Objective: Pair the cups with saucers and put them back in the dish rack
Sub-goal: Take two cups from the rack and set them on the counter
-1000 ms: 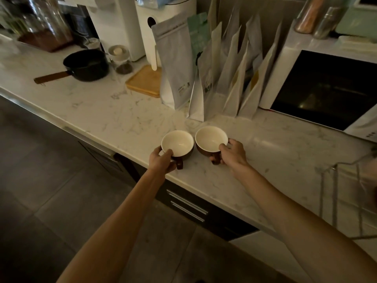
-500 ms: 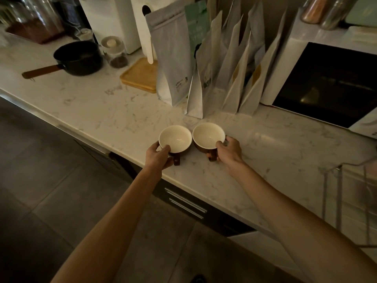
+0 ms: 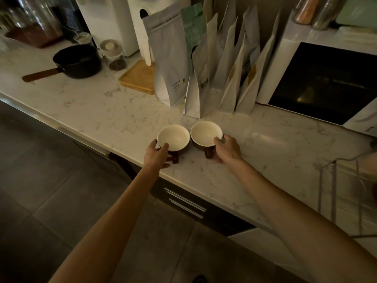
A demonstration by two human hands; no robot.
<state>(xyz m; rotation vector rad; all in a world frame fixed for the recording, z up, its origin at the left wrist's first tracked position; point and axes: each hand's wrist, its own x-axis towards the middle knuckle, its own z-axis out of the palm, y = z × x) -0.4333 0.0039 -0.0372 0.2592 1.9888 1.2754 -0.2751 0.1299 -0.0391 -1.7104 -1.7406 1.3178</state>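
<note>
**Two cups in hand, no saucers in sight**

We are reaching in from the bottom of the frame, both arms stretched toward the centre. Our left hand (image 3: 156,153) is closing on the left cup (image 3: 173,137), thumb hooked over its near rim, fingers under its wall. Our right hand (image 3: 228,149) is gripping the right cup (image 3: 206,133) the same way, thumb on the rim just above its handle. The two cups are sitting rim to rim at the centre of the frame, on the marble counter (image 3: 114,119) near its front edge.

We are judging them glazed ceramic – stiff, smooth, chippable where the rims meet – light enough for one hand each, and best taken by the handle or pinched at the rim.

At the right edge the wire dish rack (image 3: 334,193) is showing only partly; saucers are not visible.

Farther up, upright pouches (image 3: 171,58) are standing in a row – the print on them is too small to read.
</note>
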